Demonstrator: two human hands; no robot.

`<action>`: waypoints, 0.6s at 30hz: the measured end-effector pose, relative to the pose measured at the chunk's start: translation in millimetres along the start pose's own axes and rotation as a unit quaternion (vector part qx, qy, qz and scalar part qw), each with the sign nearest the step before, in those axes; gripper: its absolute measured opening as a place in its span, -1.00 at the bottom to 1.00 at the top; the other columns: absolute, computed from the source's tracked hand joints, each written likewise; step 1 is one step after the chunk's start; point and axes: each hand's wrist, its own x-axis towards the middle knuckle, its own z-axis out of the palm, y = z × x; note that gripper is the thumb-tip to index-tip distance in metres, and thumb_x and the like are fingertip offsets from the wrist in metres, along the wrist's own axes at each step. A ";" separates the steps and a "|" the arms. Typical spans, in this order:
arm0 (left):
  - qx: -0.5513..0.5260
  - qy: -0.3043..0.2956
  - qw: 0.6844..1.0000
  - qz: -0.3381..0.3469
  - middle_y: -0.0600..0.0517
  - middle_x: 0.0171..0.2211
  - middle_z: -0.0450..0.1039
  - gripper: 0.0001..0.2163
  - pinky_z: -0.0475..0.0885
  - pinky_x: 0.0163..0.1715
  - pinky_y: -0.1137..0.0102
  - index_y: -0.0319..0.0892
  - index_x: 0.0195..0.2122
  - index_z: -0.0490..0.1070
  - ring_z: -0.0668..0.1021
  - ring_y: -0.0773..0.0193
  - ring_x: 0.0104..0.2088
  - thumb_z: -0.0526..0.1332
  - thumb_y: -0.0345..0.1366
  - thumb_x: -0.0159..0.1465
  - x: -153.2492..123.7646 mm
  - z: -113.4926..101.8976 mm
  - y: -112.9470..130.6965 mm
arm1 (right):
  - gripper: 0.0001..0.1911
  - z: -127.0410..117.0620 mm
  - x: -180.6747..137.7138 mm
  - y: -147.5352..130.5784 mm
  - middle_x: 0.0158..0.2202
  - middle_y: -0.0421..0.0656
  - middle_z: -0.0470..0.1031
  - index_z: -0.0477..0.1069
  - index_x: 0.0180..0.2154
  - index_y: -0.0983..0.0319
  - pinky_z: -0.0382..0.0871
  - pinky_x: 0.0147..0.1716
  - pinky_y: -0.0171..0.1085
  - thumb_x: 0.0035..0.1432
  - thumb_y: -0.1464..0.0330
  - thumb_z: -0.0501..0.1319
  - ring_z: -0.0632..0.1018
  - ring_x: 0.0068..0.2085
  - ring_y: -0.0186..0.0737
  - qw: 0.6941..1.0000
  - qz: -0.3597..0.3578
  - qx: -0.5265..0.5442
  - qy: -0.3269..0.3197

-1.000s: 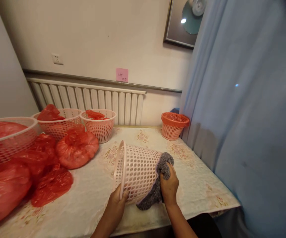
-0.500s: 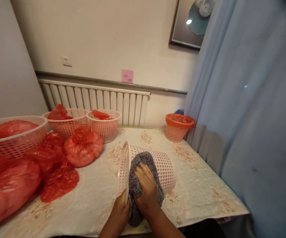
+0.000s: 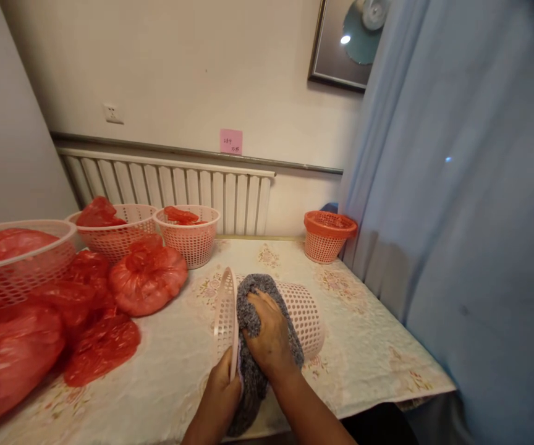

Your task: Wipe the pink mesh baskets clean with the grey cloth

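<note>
A pale pink perforated plastic basket (image 3: 301,312) lies on its side, its open rim facing left. My left hand (image 3: 223,386) grips the near part of that rim, thumb up along its edge. Over the basket's outer wall, close to the rim, a dark grey fuzzy cloth (image 3: 251,318) is draped and hangs down toward me. My right hand (image 3: 269,337) is closed over the cloth and presses it to the wall, fingers pointing away from me. The fingertips sink partly into the cloth.
At left stand pink baskets (image 3: 190,244) with red plastic bags in them, beside a knotted red bag (image 3: 149,278) and more red bags (image 3: 12,355). A basket with a red-lined rim (image 3: 327,241) stands back right, by a blue curtain (image 3: 434,185). A flowered cloth (image 3: 360,346) covers the table.
My right hand and the grey cloth have shifted slightly up the basket wall toward the rim. The left hand keeps its hold. The whole view has moved a little.
</note>
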 end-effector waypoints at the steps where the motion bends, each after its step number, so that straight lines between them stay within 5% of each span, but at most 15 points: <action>1: -0.001 0.005 1.000 -0.010 -0.07 0.07 0.43 -0.59 0.20 0.17 0.21 -0.22 0.09 0.32 0.38 0.09 0.13 0.07 -0.39 0.19 3.3 1.5 7.8 | -0.44 -0.8 -1.9 1.2 0.03 -0.09 0.43 0.33 0.02 0.23 0.13 0.19 -0.07 -0.11 0.51 0.15 0.33 0.14 -0.11 1.000 -0.002 0.003 -0.001; 9: 0.013 0.006 0.999 -0.043 -0.11 0.03 0.45 -0.60 0.32 0.07 0.24 -0.24 0.08 0.29 0.45 0.08 0.05 0.05 -0.18 0.27 11.4 2.6 17.3 | -0.45 -10.2 -5.5 43.0 0.05 -0.07 0.42 0.35 0.03 0.24 0.19 0.15 -0.06 -0.09 0.50 0.15 0.36 0.12 -0.10 0.999 0.020 -0.042 0.001; 18: 0.034 0.010 0.999 -0.032 -0.10 -0.04 0.50 -0.64 0.33 0.05 0.22 -0.24 0.01 0.34 0.48 0.07 0.01 0.04 -0.17 0.27 10.5 3.2 16.6 | -0.54 -50.1 -25.6 131.3 -0.05 -0.10 0.49 0.39 -0.01 0.22 0.33 0.03 -0.14 0.00 0.41 0.11 0.47 0.01 -0.12 0.978 0.168 -0.110 0.061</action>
